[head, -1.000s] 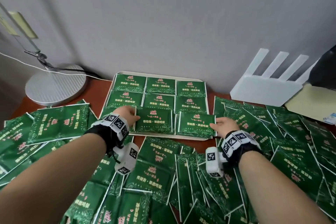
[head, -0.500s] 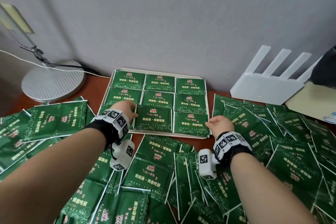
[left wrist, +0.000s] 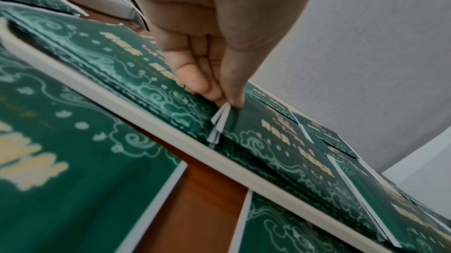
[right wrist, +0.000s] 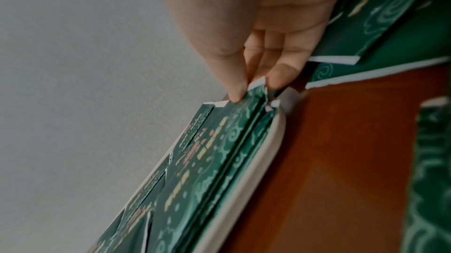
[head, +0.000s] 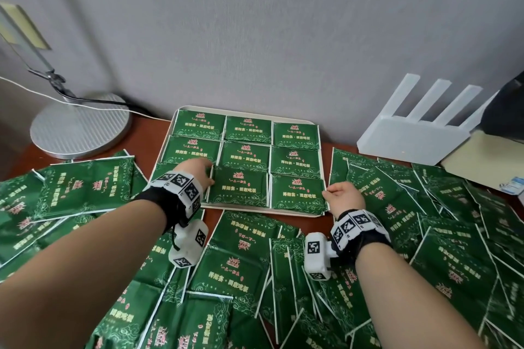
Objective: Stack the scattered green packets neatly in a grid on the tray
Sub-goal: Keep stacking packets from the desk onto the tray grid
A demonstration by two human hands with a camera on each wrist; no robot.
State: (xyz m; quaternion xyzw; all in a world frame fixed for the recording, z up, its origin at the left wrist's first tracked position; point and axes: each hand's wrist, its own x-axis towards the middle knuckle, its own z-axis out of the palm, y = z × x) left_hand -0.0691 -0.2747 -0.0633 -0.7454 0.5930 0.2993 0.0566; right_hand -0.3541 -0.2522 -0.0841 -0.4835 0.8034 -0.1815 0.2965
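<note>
A cream tray (head: pixel 249 209) by the wall holds green packets in a three-by-three grid. My left hand (head: pixel 195 170) lies over the front-left stack. In the left wrist view its thumb and fingers (left wrist: pixel 195 77) pinch the white packet edges at the seam with the front-middle stack (head: pixel 238 188), just inside the tray rim (left wrist: pixel 171 129). My right hand (head: pixel 337 195) is at the tray's front-right corner. There the thumb and a fingertip (right wrist: pixel 278 75) pinch the corner of the top packet of the front-right stack (head: pixel 297 193), above the rim (right wrist: pixel 263 156).
Loose green packets cover the brown table in front (head: pixel 232 263), to the left (head: pixel 85 187) and to the right (head: pixel 425 207). A round lamp base (head: pixel 79 127) with a cable stands back left. A white router (head: pixel 411 133) and a yellowish pad (head: pixel 487 156) sit back right.
The front-right packet, which stuck out past the tray's right edge, now lies square in the grid. My right hand followed it left to the corner. My left hand stayed on the front-left stack.
</note>
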